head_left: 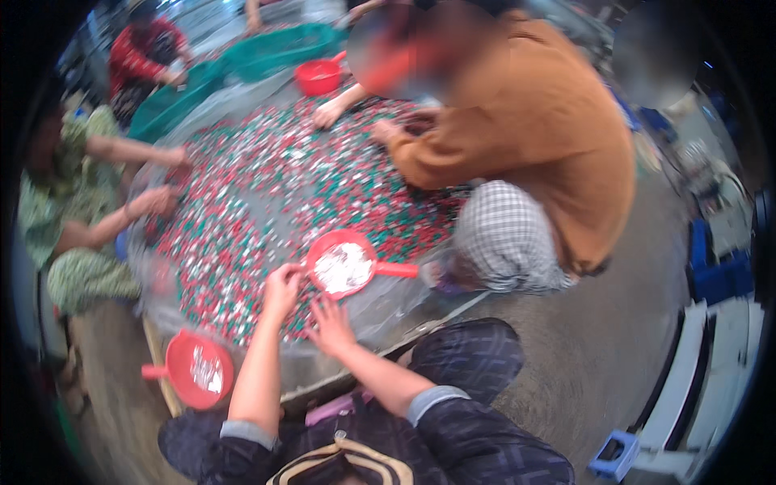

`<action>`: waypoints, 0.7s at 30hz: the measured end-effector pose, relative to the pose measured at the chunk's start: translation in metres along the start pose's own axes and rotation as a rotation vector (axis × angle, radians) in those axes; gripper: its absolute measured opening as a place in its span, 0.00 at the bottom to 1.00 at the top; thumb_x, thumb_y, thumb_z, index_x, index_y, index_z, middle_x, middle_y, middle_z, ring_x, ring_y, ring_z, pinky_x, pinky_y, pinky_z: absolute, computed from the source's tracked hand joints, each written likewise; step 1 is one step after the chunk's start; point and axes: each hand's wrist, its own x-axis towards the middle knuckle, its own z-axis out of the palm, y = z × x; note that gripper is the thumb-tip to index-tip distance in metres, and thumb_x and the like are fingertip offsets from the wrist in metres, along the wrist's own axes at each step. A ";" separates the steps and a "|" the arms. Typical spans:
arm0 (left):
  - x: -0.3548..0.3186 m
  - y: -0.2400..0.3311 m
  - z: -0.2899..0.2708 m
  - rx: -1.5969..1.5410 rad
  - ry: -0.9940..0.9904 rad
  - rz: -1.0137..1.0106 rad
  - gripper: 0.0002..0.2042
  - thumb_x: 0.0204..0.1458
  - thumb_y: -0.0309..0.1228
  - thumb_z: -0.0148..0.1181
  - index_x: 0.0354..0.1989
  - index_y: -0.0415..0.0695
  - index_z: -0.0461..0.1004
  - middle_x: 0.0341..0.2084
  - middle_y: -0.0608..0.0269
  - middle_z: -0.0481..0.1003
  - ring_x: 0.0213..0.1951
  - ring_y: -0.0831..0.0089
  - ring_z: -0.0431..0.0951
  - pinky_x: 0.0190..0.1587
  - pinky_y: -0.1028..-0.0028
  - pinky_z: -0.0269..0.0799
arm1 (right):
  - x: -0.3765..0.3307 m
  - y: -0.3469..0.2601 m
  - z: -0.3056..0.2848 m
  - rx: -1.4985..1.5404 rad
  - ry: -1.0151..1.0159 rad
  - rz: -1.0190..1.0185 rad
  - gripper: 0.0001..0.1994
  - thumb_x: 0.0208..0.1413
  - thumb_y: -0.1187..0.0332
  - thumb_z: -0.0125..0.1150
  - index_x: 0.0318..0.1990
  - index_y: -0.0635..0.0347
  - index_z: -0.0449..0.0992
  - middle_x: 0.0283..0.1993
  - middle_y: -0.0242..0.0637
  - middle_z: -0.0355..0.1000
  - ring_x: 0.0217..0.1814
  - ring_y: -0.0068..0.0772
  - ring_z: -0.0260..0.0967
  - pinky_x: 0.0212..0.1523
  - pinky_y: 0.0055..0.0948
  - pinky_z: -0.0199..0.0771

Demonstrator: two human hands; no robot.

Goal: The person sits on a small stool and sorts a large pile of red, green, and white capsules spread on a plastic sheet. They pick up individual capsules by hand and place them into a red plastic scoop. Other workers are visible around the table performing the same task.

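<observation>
A wide spread of small red, green and silvery pieces (218,267) lies on a clear plastic sheet (388,303); their exact kind is too blurred to tell. On it sits a red long-handled scoop (377,269), with shiny silvery pieces (343,268) inside and its handle pointing right. My left hand (283,289) is at the scoop's left rim, its fingers bent together; what they pinch, if anything, is too small to see. Just below the scoop, my right hand (331,327) rests on the pieces with its fingers spread.
Another red scoop (200,369) holding silvery pieces stands at my lower left. A third red scoop (318,78) is at the far side, beside green netting (275,50). A person in brown (558,121) crouches at right; others sit left (77,218) and far left (145,61).
</observation>
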 end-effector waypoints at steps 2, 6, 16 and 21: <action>-0.012 -0.022 -0.008 0.233 -0.112 -0.132 0.10 0.53 0.26 0.51 0.41 0.38 0.75 0.27 0.59 0.78 0.28 0.73 0.77 0.34 0.72 0.73 | 0.000 0.002 0.000 -0.006 -0.057 -0.003 0.46 0.48 0.45 0.60 0.69 0.54 0.43 0.72 0.50 0.33 0.74 0.52 0.31 0.68 0.58 0.34; -0.032 -0.097 -0.039 0.303 -0.080 -0.110 0.15 0.51 0.23 0.50 0.47 0.43 0.75 0.36 0.53 0.77 0.38 0.64 0.78 0.44 0.67 0.71 | -0.001 0.003 0.002 -0.006 -0.098 -0.051 0.52 0.43 0.42 0.63 0.70 0.50 0.37 0.73 0.50 0.25 0.75 0.55 0.23 0.69 0.59 0.27; -0.017 -0.096 -0.110 0.323 0.278 -0.294 0.10 0.49 0.24 0.55 0.40 0.42 0.78 0.32 0.52 0.79 0.36 0.61 0.80 0.42 0.67 0.74 | -0.005 0.006 -0.004 -0.071 -0.215 -0.063 0.60 0.33 0.43 0.71 0.70 0.45 0.35 0.73 0.50 0.18 0.74 0.59 0.14 0.67 0.62 0.22; -0.040 -0.077 -0.037 0.239 -0.168 0.050 0.14 0.47 0.23 0.58 0.43 0.45 0.77 0.39 0.57 0.77 0.43 0.65 0.77 0.47 0.68 0.72 | -0.004 0.008 -0.004 -0.065 -0.215 -0.079 0.62 0.31 0.43 0.72 0.70 0.45 0.32 0.73 0.51 0.16 0.74 0.60 0.12 0.66 0.63 0.18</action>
